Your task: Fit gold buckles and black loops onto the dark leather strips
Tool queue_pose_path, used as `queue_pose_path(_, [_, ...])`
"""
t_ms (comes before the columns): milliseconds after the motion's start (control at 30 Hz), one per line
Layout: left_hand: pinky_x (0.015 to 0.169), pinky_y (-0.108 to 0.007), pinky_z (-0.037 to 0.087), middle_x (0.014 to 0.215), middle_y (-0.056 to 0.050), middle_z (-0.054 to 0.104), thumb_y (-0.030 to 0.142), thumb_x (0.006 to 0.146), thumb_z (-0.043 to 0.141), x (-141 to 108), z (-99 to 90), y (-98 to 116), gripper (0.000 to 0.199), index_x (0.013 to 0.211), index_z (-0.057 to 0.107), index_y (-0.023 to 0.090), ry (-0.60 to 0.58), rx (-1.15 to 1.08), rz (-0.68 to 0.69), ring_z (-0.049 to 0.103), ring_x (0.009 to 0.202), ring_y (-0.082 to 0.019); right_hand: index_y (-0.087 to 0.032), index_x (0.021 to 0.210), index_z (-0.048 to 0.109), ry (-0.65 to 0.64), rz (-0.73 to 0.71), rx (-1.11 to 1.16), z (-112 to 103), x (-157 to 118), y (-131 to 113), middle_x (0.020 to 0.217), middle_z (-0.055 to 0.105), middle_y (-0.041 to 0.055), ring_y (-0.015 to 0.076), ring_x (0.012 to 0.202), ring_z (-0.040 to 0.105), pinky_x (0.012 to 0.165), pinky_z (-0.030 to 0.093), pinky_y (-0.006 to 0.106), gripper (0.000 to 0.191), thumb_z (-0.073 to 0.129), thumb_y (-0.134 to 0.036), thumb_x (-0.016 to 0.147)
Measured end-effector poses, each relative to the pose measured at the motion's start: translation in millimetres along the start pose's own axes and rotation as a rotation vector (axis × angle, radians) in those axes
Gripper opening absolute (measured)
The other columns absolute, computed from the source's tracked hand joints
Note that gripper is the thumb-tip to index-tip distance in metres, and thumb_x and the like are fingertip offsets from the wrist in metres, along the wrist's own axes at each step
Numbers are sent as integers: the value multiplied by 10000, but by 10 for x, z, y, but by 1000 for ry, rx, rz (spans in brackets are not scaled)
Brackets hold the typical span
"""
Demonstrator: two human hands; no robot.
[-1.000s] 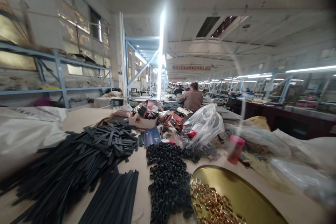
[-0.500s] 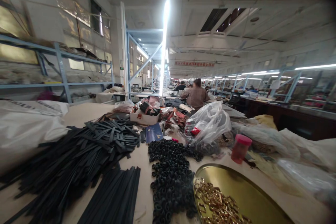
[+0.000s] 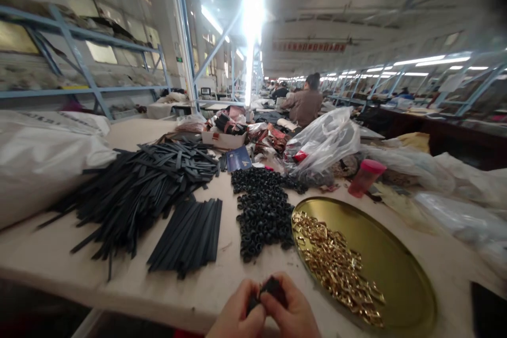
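At the near edge of the pale, flat-topped table (image 3: 228, 240), the left hand (image 3: 241, 310) and right hand (image 3: 295, 310) are gripping a small, black, bent-looking piece (image 3: 272, 285) between their fingers, seemingly working it; the next move is probably calling for steady, two-handed pressure.

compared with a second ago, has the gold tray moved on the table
No, not visibly: the gold tray still lies just right of the black loops and nearer than the pink-lidded jar. All three sit higher in view now, so the view itself likely shifted.
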State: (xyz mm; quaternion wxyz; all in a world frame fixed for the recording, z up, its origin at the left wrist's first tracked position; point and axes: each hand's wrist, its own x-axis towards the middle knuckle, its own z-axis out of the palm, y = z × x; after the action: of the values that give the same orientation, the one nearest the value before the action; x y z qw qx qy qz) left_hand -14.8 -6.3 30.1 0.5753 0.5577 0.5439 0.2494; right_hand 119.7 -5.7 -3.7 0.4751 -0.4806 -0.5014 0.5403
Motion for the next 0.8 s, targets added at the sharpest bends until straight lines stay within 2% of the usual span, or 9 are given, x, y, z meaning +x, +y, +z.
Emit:
queue_pose_path(67, [369, -158, 265, 504, 96, 405, 271, 798, 414, -24, 53, -27, 108, 735, 408, 184, -35, -121, -27, 338, 386, -40, -179, 659, 541, -40, 46, 41, -4, -65, -2, 568, 521, -38, 127, 566, 503, 544, 401, 243, 300, 619, -467, 688])
queue_pose_path(133, [328, -165, 179, 488, 98, 415, 375, 784, 396, -60, 89, -41, 192, 741, 389, 188, -74, -204, -32, 264, 325, -26, -170, 648, 543, -49, 91, 60, -13, -98, -31, 558, 504, -36, 121, 558, 482, 540, 385, 240, 316, 583, -475, 719])
queue_pose_path(333, [327, -169, 149, 493, 75, 493, 531, 685, 487, -120, 158, -63, 358, 705, 365, 195, -80, -322, -60, 283, 296, -10, -170, 703, 516, -63, 195, 186, 7, -193, -99, 578, 541, -22, 123, 523, 499, 531, 396, 252, 314, 492, -471, 790])
queue_pose_path(467, [321, -174, 138, 479, 77, 498, 555, 647, 504, -117, 215, -71, 386, 692, 371, 195, -52, -342, -78, 271, 279, -9, -187, 685, 498, 32, 87, 26, 4, -229, -75, 576, 525, -30, 126, 520, 492, 510, 398, 246, 326, 465, -491, 798])
queue_pose_path(567, [322, -178, 132, 474, 79, 491, 533, 661, 495, -134, 260, -68, 357, 681, 369, 199, -10, -333, -83, 264, 283, -13, -200, 689, 511, 132, -97, -253, -32, -280, -11, 594, 541, -11, 141, 562, 507, 532, 401, 249, 285, 431, -430, 835])
queue_pose_path(667, [335, -179, 158, 493, 76, 496, 467, 705, 487, -168, 290, -58, 290, 673, 387, 198, 26, -277, -50, 283, 315, -21, -213, 767, 541, 154, -304, -415, -76, -341, 46, 699, 602, 30, 168, 662, 553, 614, 425, 272, 212, 424, -371, 846])
queue_pose_path(733, [341, -176, 171, 507, 70, 508, 417, 728, 477, -185, 302, -50, 242, 676, 396, 195, 22, -246, -33, 295, 327, -24, -215, 782, 542, 163, -321, -421, -92, -366, 49, 721, 609, 35, 171, 677, 563, 624, 436, 272, 210, 412, -366, 851])
queue_pose_path(800, [339, -173, 171, 511, 64, 524, 391, 728, 476, -184, 311, -49, 218, 680, 387, 198, 5, -249, -40, 301, 324, -26, -213, 741, 524, 173, -214, -381, -94, -374, 19, 660, 585, 15, 157, 618, 549, 567, 435, 253, 243, 391, -377, 861])
